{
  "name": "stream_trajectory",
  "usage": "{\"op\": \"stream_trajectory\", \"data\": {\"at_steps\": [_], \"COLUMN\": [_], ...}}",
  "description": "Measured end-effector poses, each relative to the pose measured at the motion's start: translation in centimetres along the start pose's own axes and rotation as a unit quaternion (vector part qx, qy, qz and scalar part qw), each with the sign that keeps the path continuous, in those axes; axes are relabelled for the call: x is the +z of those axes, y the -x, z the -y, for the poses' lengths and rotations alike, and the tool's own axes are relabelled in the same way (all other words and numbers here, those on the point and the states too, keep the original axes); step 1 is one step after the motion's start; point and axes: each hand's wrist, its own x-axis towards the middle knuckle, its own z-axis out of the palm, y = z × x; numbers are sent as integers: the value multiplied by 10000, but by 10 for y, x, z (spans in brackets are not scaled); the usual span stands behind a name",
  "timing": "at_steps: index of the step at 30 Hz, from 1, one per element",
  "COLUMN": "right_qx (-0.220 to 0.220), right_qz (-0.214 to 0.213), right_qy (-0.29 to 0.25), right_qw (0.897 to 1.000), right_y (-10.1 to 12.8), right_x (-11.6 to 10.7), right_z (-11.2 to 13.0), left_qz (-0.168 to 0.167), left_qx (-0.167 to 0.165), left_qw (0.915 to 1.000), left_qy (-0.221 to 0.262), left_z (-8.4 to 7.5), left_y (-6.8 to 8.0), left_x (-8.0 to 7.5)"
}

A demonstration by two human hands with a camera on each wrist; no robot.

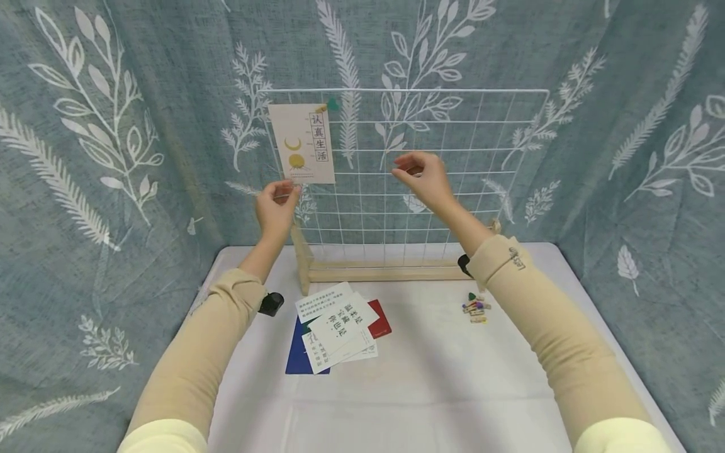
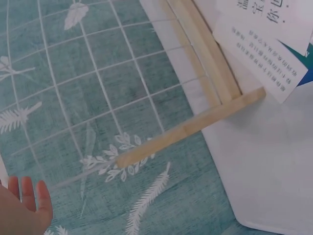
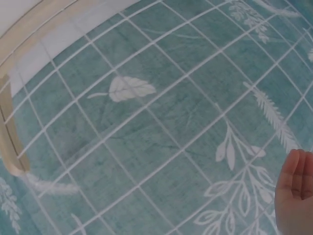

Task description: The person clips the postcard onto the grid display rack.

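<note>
Left hand (image 1: 276,204) touches card (image 1: 302,143) (clipped).

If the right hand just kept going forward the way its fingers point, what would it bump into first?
Most likely the white wire grid. The right hand is raised in front of it, fingers loosely curled and holding nothing, pointing towards the card side. How far it is from the wires is hard to judge.

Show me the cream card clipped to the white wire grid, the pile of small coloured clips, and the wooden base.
cream card (image 1: 302,143), head view, its printed middle
pile of small coloured clips (image 1: 475,309), head view, pile's centre
wooden base (image 1: 385,273), head view, front rail
</note>
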Motion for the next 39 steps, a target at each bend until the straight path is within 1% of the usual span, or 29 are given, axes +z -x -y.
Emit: {"op": "stream_trajectory", "data": {"at_steps": [5, 8, 12, 14, 16, 21, 25, 29, 33, 36, 39], "right_qx": [-7, 21, -7, -24, 28, 236, 186, 106, 249, 346, 322], "right_qz": [64, 136, 208, 217, 253, 361, 462, 629, 752, 735, 719], "right_qy": [-60, -110, -159, -167, -167, -198, -48, 122, 69, 29, -4], "right_qw": [10000, 9998, 9997, 9996, 9995, 9989, 9987, 9979, 9968, 9967, 9969], "right_y": [6, 12, 18, 21, 25, 35, 43, 51, 59, 66, 70], "right_x": [-2, -4, -5, -6, -7, -8, -10, -10, -8, -6, -5], "right_z": [-6, -9, -13, -17, -22, -35, -42, -52, -65, -74, -80], "left_qz": [80, 316, 591, 674, 817, 1204, 1547, 1848, 1979, 1952, 1893], "left_qx": [-52, -132, -132, -84, -129, -280, -366, -580, -786, -762, -733], "left_qw": [9999, 9993, 9980, 9974, 9962, 9913, 9854, 9785, 9743, 9747, 9759], "left_qy": [-90, -137, -188, -236, -280, -451, -607, -709, -735, -772, -796], "left_z": [7, 12, 21, 27, 33, 47, 55, 64, 74, 81, 85], "left_y": [6, 11, 18, 21, 24, 33, 39, 46, 54, 60, 64], "left_x": [2, 4, 7, 8, 8, 11, 13, 10, 9, 9, 9]}}
